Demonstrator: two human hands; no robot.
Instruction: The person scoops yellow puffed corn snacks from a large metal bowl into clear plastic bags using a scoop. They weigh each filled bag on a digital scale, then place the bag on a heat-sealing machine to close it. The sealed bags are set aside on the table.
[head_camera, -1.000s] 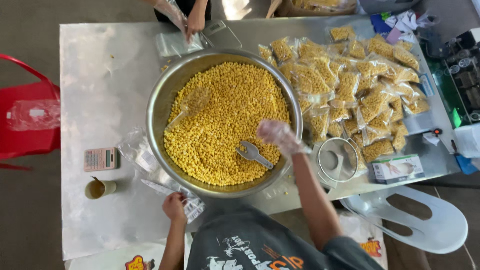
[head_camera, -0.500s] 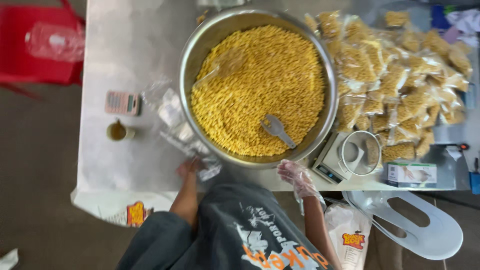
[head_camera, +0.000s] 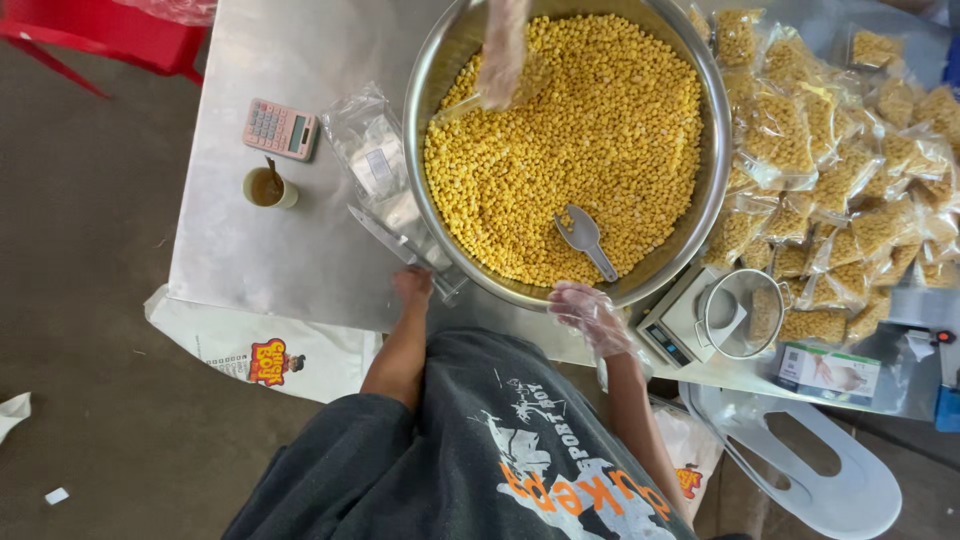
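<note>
Snack-packing workshop: bagged snacks (head_camera: 830, 150), scale (head_camera: 680, 325)

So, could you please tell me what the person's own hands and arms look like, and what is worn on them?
The left hand is bare, with no glove, ring or watch showing. The right hand wears a thin, clear, crinkled plastic glove that ends around the wrist. Both forearms are uncovered. The dark grey shirt has an orange and white print.

Floor (head_camera: 90, 330): dull brown concrete, scattered paper scraps.
Furniture: steel table (head_camera: 260, 250); red chair (head_camera: 100, 30); white plastic chair (head_camera: 820, 470).
</note>
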